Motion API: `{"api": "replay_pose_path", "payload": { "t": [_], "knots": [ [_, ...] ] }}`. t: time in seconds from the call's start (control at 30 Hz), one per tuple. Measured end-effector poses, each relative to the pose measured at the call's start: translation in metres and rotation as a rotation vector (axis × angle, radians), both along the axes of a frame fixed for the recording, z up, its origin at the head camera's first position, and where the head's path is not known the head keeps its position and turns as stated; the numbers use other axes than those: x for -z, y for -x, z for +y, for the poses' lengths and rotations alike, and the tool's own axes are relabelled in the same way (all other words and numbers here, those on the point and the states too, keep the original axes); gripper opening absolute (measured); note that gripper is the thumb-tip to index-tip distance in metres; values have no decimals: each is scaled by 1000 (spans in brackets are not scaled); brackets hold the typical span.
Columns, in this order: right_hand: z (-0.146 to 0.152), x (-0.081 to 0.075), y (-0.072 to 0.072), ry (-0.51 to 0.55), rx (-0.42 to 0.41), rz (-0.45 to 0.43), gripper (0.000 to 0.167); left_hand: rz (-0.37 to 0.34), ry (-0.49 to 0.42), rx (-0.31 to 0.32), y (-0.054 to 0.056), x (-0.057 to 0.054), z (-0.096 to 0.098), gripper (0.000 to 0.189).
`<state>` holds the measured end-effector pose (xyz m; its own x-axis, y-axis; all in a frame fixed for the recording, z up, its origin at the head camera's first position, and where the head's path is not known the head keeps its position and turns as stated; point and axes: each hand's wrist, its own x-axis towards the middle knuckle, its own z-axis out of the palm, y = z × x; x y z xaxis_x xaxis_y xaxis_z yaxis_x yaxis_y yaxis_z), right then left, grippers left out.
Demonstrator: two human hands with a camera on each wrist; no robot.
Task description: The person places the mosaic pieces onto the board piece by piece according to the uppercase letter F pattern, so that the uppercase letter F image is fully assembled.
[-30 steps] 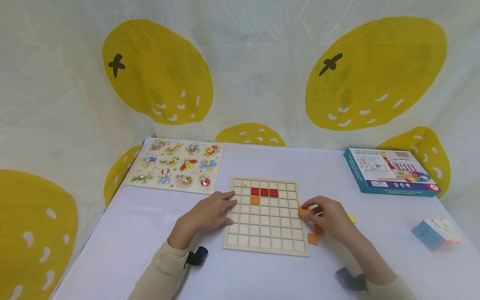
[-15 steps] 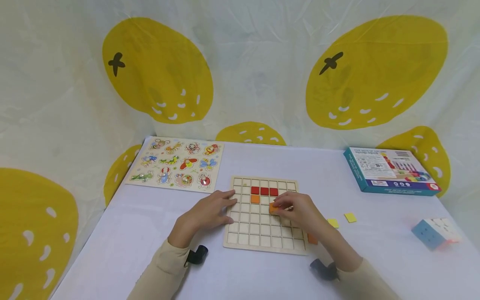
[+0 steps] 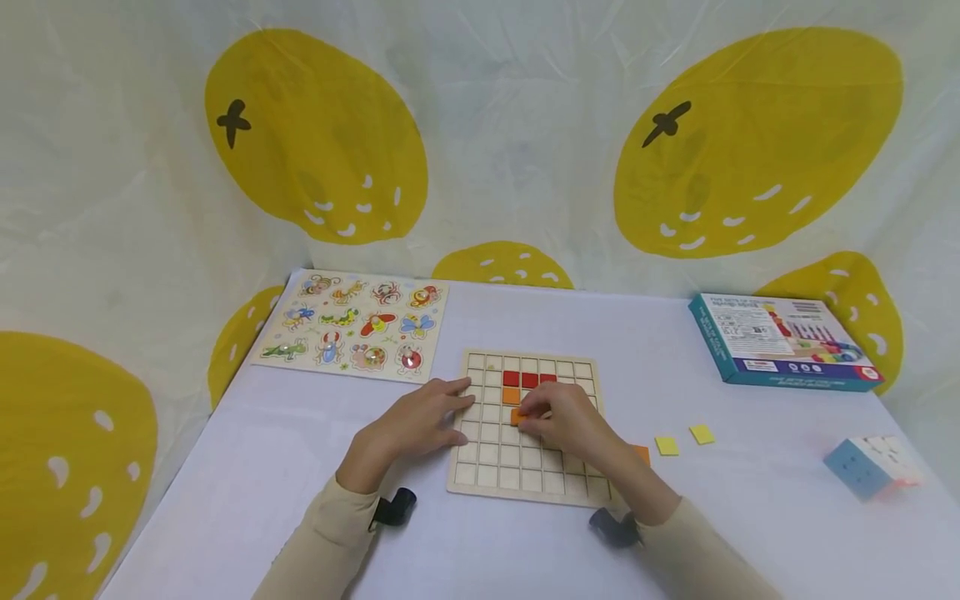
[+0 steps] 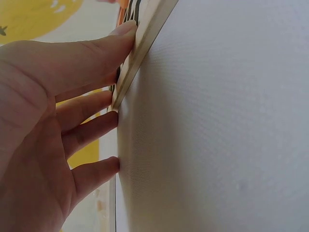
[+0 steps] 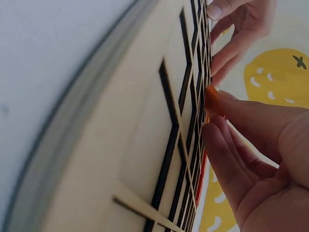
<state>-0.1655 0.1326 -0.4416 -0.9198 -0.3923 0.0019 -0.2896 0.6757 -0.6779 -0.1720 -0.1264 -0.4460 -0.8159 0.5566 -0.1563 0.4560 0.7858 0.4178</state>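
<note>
My right hand (image 3: 567, 423) pinches a small square orange tile (image 3: 516, 417) between thumb and fingers, low over the wooden grid board (image 3: 510, 477). Up close in the right wrist view, the orange tile (image 5: 213, 101) is tilted at the grid surface. Three red tiles (image 3: 529, 380) form a row in the board's upper cells, and one orange tile (image 3: 511, 396) lies below the leftmost. My left hand (image 3: 415, 421) rests at the board's left edge with spread, fairly straight fingers. Its thumb (image 4: 126, 30) touches the rim in the left wrist view.
Orange shows beside the right wrist (image 3: 640, 453), partly hidden by the arm. Two yellow tiles (image 3: 666, 446) lie farther right. An insect peg puzzle (image 3: 352, 326) is at the back left, a teal-edged box (image 3: 783, 342) at the back right, and a puzzle cube (image 3: 870, 468) at the right.
My right hand has carried an orange tile leftward from beside the board to the cell area below the placed orange tile. The left hand has stayed at the board's edge.
</note>
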Motion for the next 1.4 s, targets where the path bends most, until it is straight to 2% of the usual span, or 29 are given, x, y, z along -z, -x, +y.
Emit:
{"api": "replay_pose_path", "payload": {
  "t": [0.13, 0.67, 1.4],
  "knots": [
    [-3, 1, 2, -39, 16, 7, 13, 0, 5, 1, 0, -2, 0, 63],
    [-18, -4, 5, -136, 108, -67, 13, 4, -6, 2, -2, -3, 0, 62],
    [-20, -2, 4, -140, 69, -8, 9, 1, -7, 5, -3, -3, -1, 62]
  ]
}}
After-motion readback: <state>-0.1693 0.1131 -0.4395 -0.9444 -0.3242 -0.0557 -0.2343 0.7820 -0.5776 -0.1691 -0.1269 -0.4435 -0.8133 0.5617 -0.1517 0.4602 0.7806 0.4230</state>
